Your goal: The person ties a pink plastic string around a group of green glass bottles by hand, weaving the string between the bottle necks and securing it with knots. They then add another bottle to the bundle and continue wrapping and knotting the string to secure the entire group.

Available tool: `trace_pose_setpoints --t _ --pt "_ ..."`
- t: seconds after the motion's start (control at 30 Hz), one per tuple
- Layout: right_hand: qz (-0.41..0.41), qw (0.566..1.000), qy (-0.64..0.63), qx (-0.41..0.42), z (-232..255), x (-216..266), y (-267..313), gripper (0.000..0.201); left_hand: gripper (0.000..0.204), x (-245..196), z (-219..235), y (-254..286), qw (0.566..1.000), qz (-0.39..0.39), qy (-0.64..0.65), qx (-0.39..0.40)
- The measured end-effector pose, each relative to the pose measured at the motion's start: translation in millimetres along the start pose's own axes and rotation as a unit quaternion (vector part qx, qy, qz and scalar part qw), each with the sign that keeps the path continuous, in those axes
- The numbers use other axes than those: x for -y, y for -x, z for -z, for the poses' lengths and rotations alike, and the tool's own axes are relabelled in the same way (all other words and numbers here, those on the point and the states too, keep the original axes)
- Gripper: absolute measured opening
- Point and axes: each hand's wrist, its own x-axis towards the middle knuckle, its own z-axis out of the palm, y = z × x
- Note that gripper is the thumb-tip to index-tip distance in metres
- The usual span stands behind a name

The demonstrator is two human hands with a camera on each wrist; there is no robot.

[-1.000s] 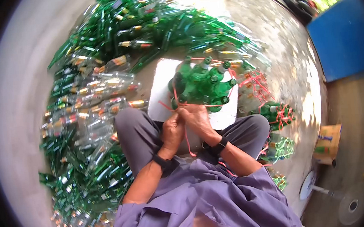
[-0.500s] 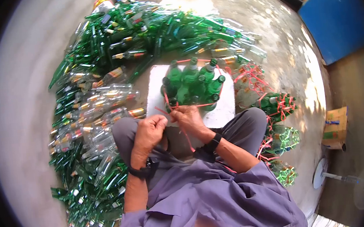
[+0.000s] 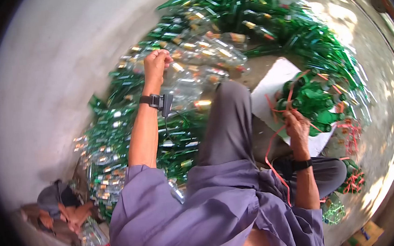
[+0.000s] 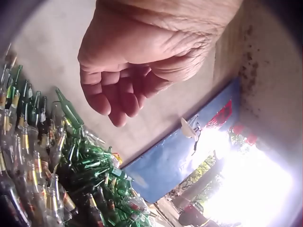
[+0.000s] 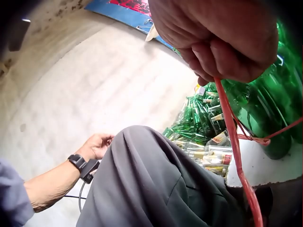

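Observation:
My left hand (image 3: 156, 61) is stretched out to the left above the loose bottle pile (image 3: 209, 51), fingers curled into the palm (image 4: 128, 80) and holding nothing. My right hand (image 3: 296, 123) grips a red string (image 3: 274, 149) that runs up from my lap and around a bundle of upright green bottles (image 3: 314, 101). The bundle stands on a white board (image 3: 273, 86). In the right wrist view the right hand (image 5: 222, 42) pinches the taut string (image 5: 236, 156) beside the bundle (image 5: 265, 113), with the left hand (image 5: 97, 145) far off beyond my knee.
Green and clear bottles (image 4: 47, 175) lie heaped on the concrete around my legs (image 3: 227, 120). Tied bundles (image 3: 352, 179) sit at the right near a cardboard box (image 3: 368, 234). Another person (image 3: 59, 205) crouches at lower left. A blue panel (image 4: 170, 165) stands behind the pile.
My left hand let go of the string and swung out left over the bottle pile. My head turned left. My right hand kept hold of the string at the bundle.

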Motion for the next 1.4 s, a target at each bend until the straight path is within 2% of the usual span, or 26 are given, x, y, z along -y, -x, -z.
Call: trace_pose_setpoints --t 0.03,0.1,0.13,0.17,0.23,0.3,0.33,0.4,0.43,0.5,0.53,0.6,0.67,0.73,0.83,0.97,1.03,1.07,1.1,1.17,1.2,1.3,1.37,1.4 --pt "-0.004 1.000 0.003 0.007 1.2 -0.6 -1.0 0.014 0.017 9.7 23.6 11.0 1.000 0.005 -0.009 -0.015" --pt "0.003 1.000 0.016 0.015 2.3 -0.1 -1.3 0.016 0.020 30.7 66.5 39.5 0.988 0.027 -0.144 -0.052" --pt "-0.001 1.000 0.022 0.018 2.1 1.5 -0.5 0.016 0.022 48.8 91.5 52.0 0.974 0.009 -0.218 -0.066" --pt "0.057 0.996 0.058 0.027 5.8 -10.6 -5.4 0.016 0.022 74.7 121.3 60.6 0.954 0.039 -0.289 -0.072" --pt "-0.011 1.000 0.019 0.016 -0.1 8.8 2.5 0.016 0.021 110.5 164.7 91.7 0.897 0.032 -0.433 -0.085" --pt "-0.019 0.999 0.017 0.021 -0.7 12.9 4.9 0.016 0.020 121.9 182.5 127.6 0.862 0.077 -0.493 -0.091" --pt "-0.023 0.999 0.014 0.017 -0.6 13.0 4.8 0.016 0.020 131.4 191.1 141.2 0.830 0.112 -0.539 -0.089" --pt "-0.022 0.999 0.019 0.011 -0.5 10.5 3.0 0.016 0.028 154.4 210.0 164.9 0.818 0.123 -0.555 -0.089" --pt "-0.023 0.999 0.020 0.012 2.4 4.5 1.0 0.016 0.030 160.3 214.4 174.4 0.814 0.113 -0.562 -0.092" --pt "0.094 0.991 0.093 0.031 3.1 -3.6 -2.6 0.017 0.036 168.8 222.4 183.8 0.809 0.204 -0.549 -0.057" --pt "0.093 0.991 0.093 0.030 2.2 -1.3 -2.1 0.017 0.037 173.3 224.4 187.3 0.790 0.193 -0.580 -0.037" --pt "-0.004 1.000 0.027 0.010 -0.1 7.3 1.7 0.017 0.036 175.4 226.8 192.5 0.787 0.188 -0.587 -0.028" --pt "-0.005 0.999 0.032 0.008 -1.6 11.8 3.5 0.017 0.036 173.1 223.1 191.8 0.784 0.184 -0.593 -0.015" --pt "-0.007 0.999 0.037 0.007 -2.3 12.4 3.8 0.017 0.035 184.3 229.2 189.4 0.789 0.119 -0.603 0.003" --pt "-0.012 1.000 0.019 0.013 -2.0 11.7 3.9 0.017 0.035 192.4 231.2 188.0 0.799 0.105 -0.591 0.034" --pt "-0.042 0.998 -0.030 0.021 -2.9 9.3 2.4 0.015 0.035 193.7 218.0 192.8 0.782 0.063 -0.620 0.016" --pt "-0.050 0.997 -0.046 0.021 -1.0 7.2 1.9 0.015 0.041 187.9 210.2 195.5 0.747 0.121 -0.653 0.013" --pt "-0.052 0.997 -0.049 0.021 -0.7 6.3 1.3 0.015 0.044 184.5 209.9 193.8 0.737 0.136 -0.661 0.038" --pt "-0.053 0.997 -0.053 0.021 -0.7 5.7 0.8 0.014 0.044 183.9 208.3 190.5 0.738 0.134 -0.660 0.039" --pt "-0.053 0.997 -0.058 0.021 -0.9 5.8 1.4 0.014 0.043 181.1 205.7 184.7 0.714 0.198 -0.670 0.044" --pt "-0.052 0.996 -0.062 0.024 -1.0 5.9 1.1 0.014 0.041 181.9 206.7 181.8 0.724 0.214 -0.654 0.043" --pt "-0.056 0.995 -0.076 0.023 -0.6 2.8 0.2 0.013 0.040 181.9 203.2 175.3 0.708 0.250 -0.659 0.047" --pt "-0.056 0.996 -0.073 0.021 -1.8 3.7 1.5 0.013 0.040 175.6 200.8 173.7 0.699 0.247 -0.669 0.052" --pt "-0.055 0.996 -0.069 0.021 -2.5 4.3 1.4 0.013 0.039 172.0 203.4 172.6 0.679 0.239 -0.691 0.070"
